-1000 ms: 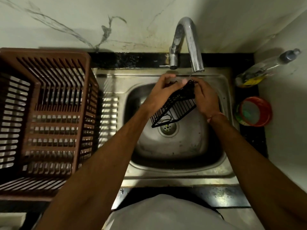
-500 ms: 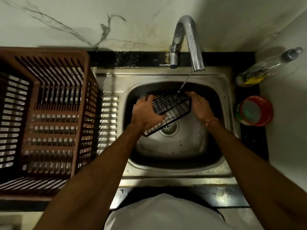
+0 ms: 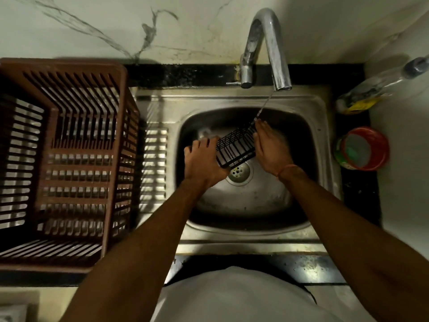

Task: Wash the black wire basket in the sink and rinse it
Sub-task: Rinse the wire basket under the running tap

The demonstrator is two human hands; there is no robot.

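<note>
Left hand (image 3: 204,161) gripping the near-left end of the black wire basket (image 3: 236,147), right hand (image 3: 270,149) with straight fingers pressed flat to its right side, basket held between them above the drain (image 3: 239,173) in the sink (image 3: 325,135), thin stream from the tap (image 3: 269,47) landing at its far corner.

Both hands hold the black wire basket (image 3: 235,147) over the sink (image 3: 320,135): left hand (image 3: 204,162) gripping its end, right hand (image 3: 270,147) against the other, under the faucet (image 3: 267,43) stream.
</note>
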